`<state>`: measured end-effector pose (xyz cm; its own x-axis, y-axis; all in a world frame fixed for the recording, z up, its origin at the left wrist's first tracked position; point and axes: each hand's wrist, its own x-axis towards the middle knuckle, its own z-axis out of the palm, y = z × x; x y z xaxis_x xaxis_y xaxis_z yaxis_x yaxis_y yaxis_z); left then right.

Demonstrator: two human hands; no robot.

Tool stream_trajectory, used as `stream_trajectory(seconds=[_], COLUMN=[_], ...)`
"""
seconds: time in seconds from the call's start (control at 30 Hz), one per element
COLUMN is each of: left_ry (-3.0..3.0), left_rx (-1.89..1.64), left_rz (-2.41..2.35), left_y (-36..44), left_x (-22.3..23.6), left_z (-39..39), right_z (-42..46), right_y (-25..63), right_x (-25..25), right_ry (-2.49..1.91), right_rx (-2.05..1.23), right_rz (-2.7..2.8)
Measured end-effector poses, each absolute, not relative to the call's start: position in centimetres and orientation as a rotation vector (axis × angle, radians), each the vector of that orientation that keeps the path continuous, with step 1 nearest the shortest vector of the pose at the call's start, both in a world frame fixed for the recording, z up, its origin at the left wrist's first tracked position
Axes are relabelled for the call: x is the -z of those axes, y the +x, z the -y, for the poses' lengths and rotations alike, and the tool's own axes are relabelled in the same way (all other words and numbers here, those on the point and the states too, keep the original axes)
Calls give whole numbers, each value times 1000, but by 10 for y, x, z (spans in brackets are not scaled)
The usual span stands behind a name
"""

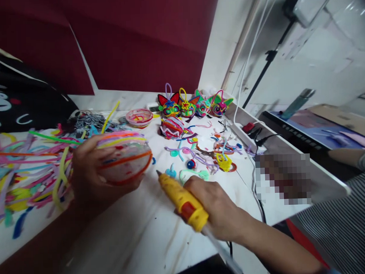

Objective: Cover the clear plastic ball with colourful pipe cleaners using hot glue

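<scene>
White marble-look table (162, 233), maroon panel (137, 42) behind it, white wall (323, 56) to R w/ black stand (262, 76). Black bag (22, 94) at far L. At R edge, a person in striped top (338, 223), partly cut off. Loose pipe cleaners (19, 192) heaped on L side; 4 eared animal-head ornaments (171, 109) in a row at back, w/ a striped ball (172, 128) in front & a pink-rimmed bowl (139, 117) to their L. Blue bead (190, 164) among small bits, mid-table.

L hand (90, 172): grip curved round pipe-cleaner-wrapped shell (126, 161), thumb below, fingers at its L side & top; shell raised above table, prob. clear plastic underneath (blurry). R hand (213, 204): grip closed round yellow glue gun (180, 201), nozzle up-L, near shell's lower R but not touching. Clear glue stick (222, 251) out the gun's rear.
</scene>
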<state>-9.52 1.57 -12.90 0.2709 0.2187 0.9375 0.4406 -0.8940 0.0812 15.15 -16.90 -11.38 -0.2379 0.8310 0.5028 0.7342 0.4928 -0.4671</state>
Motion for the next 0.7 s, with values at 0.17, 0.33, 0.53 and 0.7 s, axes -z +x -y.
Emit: stream_trajectory(seconds=[0.17,0.33,0.53,0.7], left_ry=[-2301,-2289,-2253,-2249], left_rx=[1668,1662,1661,1679], left_rz=[520,444,429,493], left_y=[-99,-98,-97,-96], left_x=[126,125,122,125], left_z=[-26,-31,-30,-28], right_z=[166,144,141,159], right_y=[128,108,113,145], right_x=[121,118,115,98], right_ry=[-1330,-1425,-1249,-1188], right_rx=[-196,-286,-205,-30], right_rz=[2445,2632,2528,2224])
